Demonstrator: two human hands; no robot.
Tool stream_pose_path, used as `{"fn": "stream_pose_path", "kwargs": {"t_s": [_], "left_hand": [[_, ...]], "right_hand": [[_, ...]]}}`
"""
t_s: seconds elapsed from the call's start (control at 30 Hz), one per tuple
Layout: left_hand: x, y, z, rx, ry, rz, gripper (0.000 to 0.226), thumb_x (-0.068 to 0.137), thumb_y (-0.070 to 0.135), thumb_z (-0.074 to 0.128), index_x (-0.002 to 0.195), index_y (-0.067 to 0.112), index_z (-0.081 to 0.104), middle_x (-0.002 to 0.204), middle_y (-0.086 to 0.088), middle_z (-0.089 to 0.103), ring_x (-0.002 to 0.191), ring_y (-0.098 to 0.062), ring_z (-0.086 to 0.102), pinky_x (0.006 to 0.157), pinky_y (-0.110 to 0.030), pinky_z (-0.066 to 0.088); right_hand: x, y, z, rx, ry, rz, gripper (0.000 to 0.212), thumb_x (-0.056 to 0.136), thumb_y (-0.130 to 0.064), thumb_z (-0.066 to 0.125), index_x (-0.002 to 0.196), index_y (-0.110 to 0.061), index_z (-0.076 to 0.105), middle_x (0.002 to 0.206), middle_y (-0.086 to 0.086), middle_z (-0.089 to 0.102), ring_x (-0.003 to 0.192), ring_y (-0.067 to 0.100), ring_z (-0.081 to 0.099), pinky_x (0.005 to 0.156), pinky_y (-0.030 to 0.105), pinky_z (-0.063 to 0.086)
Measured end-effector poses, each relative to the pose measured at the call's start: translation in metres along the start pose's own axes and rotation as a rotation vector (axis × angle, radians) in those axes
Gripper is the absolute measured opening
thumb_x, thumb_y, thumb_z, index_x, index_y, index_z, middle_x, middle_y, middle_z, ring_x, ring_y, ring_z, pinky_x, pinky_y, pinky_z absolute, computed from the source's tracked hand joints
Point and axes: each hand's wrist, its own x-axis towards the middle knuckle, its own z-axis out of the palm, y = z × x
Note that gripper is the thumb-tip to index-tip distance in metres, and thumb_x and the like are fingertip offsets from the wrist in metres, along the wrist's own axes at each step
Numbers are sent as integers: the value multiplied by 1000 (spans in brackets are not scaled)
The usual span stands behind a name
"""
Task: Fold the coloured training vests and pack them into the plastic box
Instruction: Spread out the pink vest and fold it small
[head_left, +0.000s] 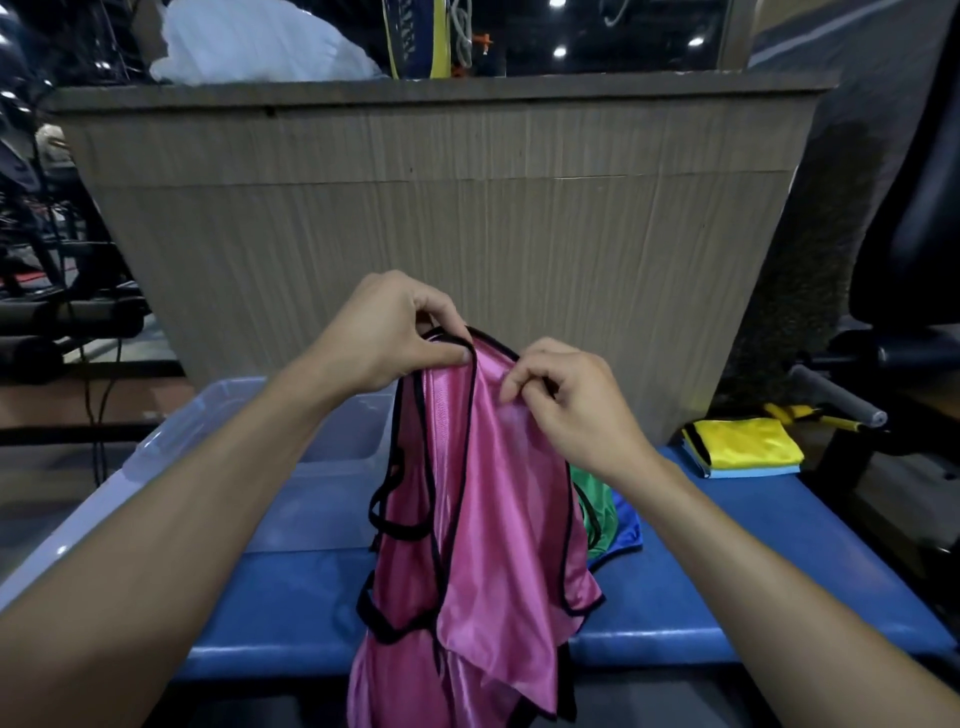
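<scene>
**Pink vest held up over blue counter**

Fingers (457, 332) of the left hand (387, 338) are curled and pinch the black-trimmed top edge of a pink vest (483, 519). The right hand (561, 400) pinches the same vest just beside it, fingertips bunched on the shiny cloth near the top. The vest hangs down from both hands, in front of the blue counter (727, 561), and its lower part drops below the counter's near edge. Behind the vest on the counter lie a green vest (597, 514) and a blue vest (628, 530), crumpled together. To the left stands a clear plastic box (171, 447). Far right on the counter sits a folded yellow vest (743, 441) on top of a folded light blue one (753, 470).
</scene>
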Motion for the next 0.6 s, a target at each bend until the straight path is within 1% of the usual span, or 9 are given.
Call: {"fn": "stream_pose_path", "kwargs": {"t_s": [0.07, 0.1, 0.17, 0.23, 0.3, 0.4, 0.5, 0.53, 0.6], "left_hand": [[1, 5, 4, 39, 10, -8, 13, 72, 20, 90, 74, 24, 78, 69, 9, 73, 63, -12, 65, 63, -27, 49], [2, 8, 6, 51, 11, -6, 13, 71, 19, 91, 72, 22, 77, 66, 10, 71, 59, -9, 61, 60, -21, 45], [2, 13, 10, 63, 6, -4, 14, 71, 17, 90, 70, 19, 76, 58, 16, 66, 53, 1, 56, 56, -10, 38], [2, 16, 13, 69, 6, -14, 15, 71, 15, 89, 68, 18, 76, 53, 21, 62, 51, 3, 53, 53, -9, 36], [2, 17, 15, 68, 12, -19, 16, 71, 15, 89, 67, 19, 75, 51, 25, 60, 49, 3, 52, 52, -9, 35], [1, 18, 16, 54, 9, -16, 15, 72, 17, 90, 69, 17, 75, 50, 29, 58, 50, 8, 53, 54, -7, 36], [0, 13, 12, 5, -29, -31, 16, 72, 26, 92, 74, 20, 78, 65, 15, 71, 64, -3, 65, 60, -19, 47], [0, 10, 9, -34, -77, -55, 16, 72, 29, 92, 77, 21, 79, 71, 9, 74, 70, -8, 69, 67, -26, 54], [-1, 3, 4, -154, -167, -110, 19, 72, 28, 90, 84, 17, 80, 80, 1, 77, 79, -16, 73, 79, -31, 57]], "right_hand": [[-1, -7, 2, 10, -23, 55, 19, 86, -4, 63, 80, -17, 76, 82, -5, 66, 71, 10, 60, 67, 21, 44], [-1, -11, 4, 14, -33, 86, 12, 88, -16, 68, 79, -19, 75, 81, -5, 66, 71, 10, 61, 67, 25, 45], [-1, -15, 8, -18, -23, 130, 25, 85, -44, 74, 72, -23, 70, 75, -6, 64, 70, 9, 60, 65, 27, 44], [1, -15, 11, -99, 8, 157, 36, 81, -57, 74, 65, -26, 64, 71, -8, 62, 68, 8, 59, 64, 31, 45], [5, -12, 13, -185, 24, 179, 37, 82, -54, 73, 61, -29, 56, 67, -10, 58, 69, 11, 58, 64, 33, 44], [9, -4, 13, -256, 33, 173, 29, 80, -38, 70, 60, -28, 51, 63, -10, 53, 68, 17, 58, 62, 33, 41], [9, 3, 9, -248, 7, 160, 23, 78, -32, 69, 62, -20, 58, 62, -6, 58, 64, 14, 56, 62, 32, 42], [8, 6, 7, -214, -11, 151, 24, 79, -30, 72, 62, -16, 61, 61, -4, 59, 61, 11, 55, 61, 32, 42], [2, 10, 0, -108, -75, 139, 28, 83, -28, 77, 63, -13, 65, 56, -3, 58, 54, 8, 51, 57, 26, 39]]}}
